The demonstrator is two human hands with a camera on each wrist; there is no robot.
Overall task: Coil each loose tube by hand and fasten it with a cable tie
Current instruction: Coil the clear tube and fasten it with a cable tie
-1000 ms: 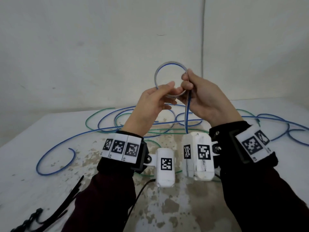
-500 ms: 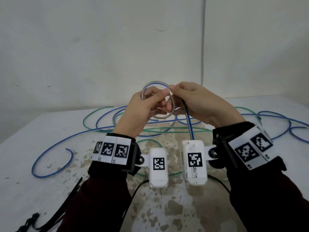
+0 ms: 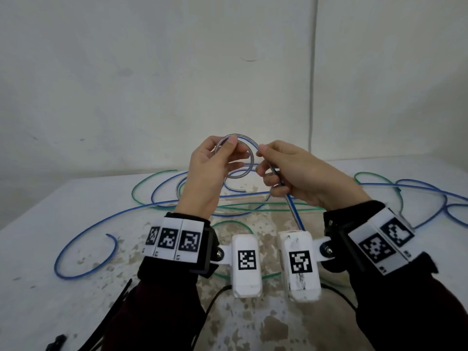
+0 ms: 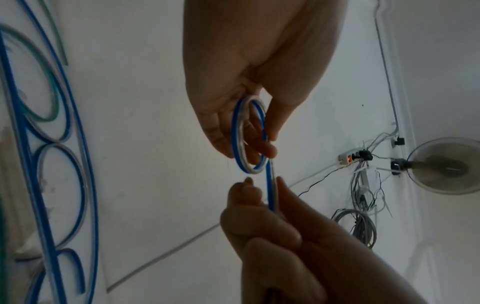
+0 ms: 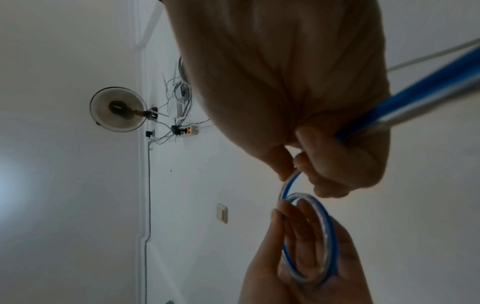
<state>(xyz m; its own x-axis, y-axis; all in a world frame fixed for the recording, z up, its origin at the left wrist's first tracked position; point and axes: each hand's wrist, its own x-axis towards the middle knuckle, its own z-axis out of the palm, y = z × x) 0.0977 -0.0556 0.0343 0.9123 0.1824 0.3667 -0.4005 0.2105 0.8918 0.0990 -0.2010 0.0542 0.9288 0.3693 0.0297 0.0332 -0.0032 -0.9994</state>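
A clear tube with a blue stripe is wound into a small coil (image 3: 249, 158) held up above the table. My left hand (image 3: 215, 158) pinches the coil (image 4: 240, 144) near its top, thumb in front and fingers behind. My right hand (image 3: 278, 168) grips the free run of the same tube (image 3: 291, 206) just right of the coil, and the tube (image 5: 415, 98) passes through its curled fingers toward the table. Black cable ties (image 3: 116, 307) lie at the table's near left edge, apart from both hands.
Several loose blue tubes (image 3: 83, 249) and green tubes (image 3: 141, 188) sprawl over the white, stained table (image 3: 38, 287), reaching to the right side (image 3: 435, 196). A white wall stands close behind. The wrist views show a wall fan (image 4: 449, 166) and a power strip (image 4: 350, 159).
Both hands have come down from high above the table. The left hand shifted its pinch from the coil's lower edge to its top, and the coil moved left; the right hand slid down the tube.
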